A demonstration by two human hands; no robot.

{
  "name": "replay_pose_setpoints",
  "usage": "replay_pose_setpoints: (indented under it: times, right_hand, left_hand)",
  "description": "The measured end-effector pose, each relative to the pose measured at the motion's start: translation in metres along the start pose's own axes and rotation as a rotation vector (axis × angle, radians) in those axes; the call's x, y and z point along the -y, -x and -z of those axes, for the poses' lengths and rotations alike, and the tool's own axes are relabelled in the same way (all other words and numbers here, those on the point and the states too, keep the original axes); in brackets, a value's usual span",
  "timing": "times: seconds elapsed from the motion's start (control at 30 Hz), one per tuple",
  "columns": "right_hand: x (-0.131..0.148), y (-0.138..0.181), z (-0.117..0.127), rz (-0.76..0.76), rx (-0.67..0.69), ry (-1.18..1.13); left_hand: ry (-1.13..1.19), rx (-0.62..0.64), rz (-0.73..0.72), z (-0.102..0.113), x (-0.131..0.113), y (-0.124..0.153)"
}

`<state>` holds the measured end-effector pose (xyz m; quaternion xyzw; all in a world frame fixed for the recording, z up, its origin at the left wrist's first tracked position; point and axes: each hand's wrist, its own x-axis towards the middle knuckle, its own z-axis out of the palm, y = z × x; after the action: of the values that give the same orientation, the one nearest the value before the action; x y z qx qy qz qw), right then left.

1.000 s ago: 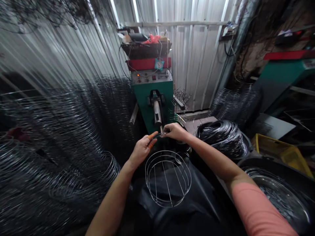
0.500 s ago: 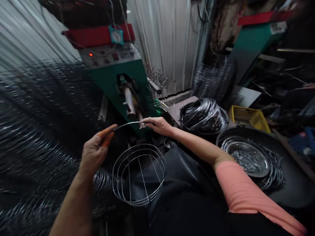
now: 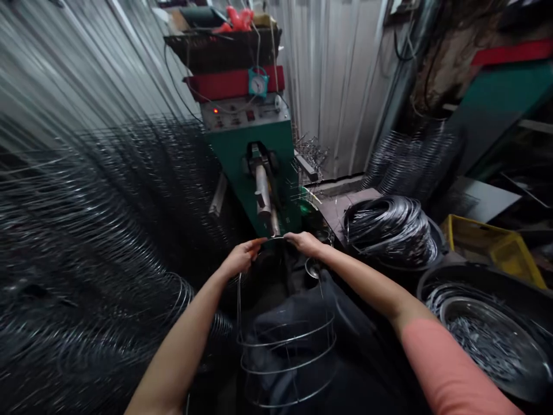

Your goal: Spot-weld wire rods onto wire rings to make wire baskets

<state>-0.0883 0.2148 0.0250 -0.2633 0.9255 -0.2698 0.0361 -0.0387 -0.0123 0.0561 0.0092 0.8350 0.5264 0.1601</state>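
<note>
A wire basket down low, and the left hand and right hand both pinching a thin wire.
The basket is by some dark cloth; its bottom is blurry, and I can't tell if it joins the wire. Both hands have thumb and fingers squeezed on the wire, hiding its ends. The middle bit is at the tip of a metal rod; touching or not is hard to see. Smeary wire rings run off the left edge. Behind, there's a green machine.
</note>
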Motion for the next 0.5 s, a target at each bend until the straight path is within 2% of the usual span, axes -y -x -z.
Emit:
replay_pose_setpoints:
  times: [0.07, 0.17, 0.23, 0.4, 0.5]
  right_hand:
    - [-0.007, -0.004, -0.008, 0.025, 0.015, -0.107]
    - [-0.014, -0.008, -0.020, 0.073, -0.013, -0.228]
    - [-0.016, -0.011, -0.024, 0.068, -0.018, -0.212]
    - [-0.016, -0.021, -0.025, 0.027, 0.009, -0.063]
    - [-0.017, -0.028, -0.023, 0.018, 0.026, -0.021]
  left_hand:
    - [0.006, 0.034, 0.026, -0.002, 0.010, -0.010]
    - [-0.075, 0.012, 0.003, -0.002, 0.019, -0.020]
    - [-0.184, -0.026, -0.047, 0.000, 0.023, -0.024]
    - [-0.375, -0.102, -0.336, 0.003, 0.039, -0.035]
    - [-0.366, -0.103, -0.365, 0.004, 0.049, -0.044]
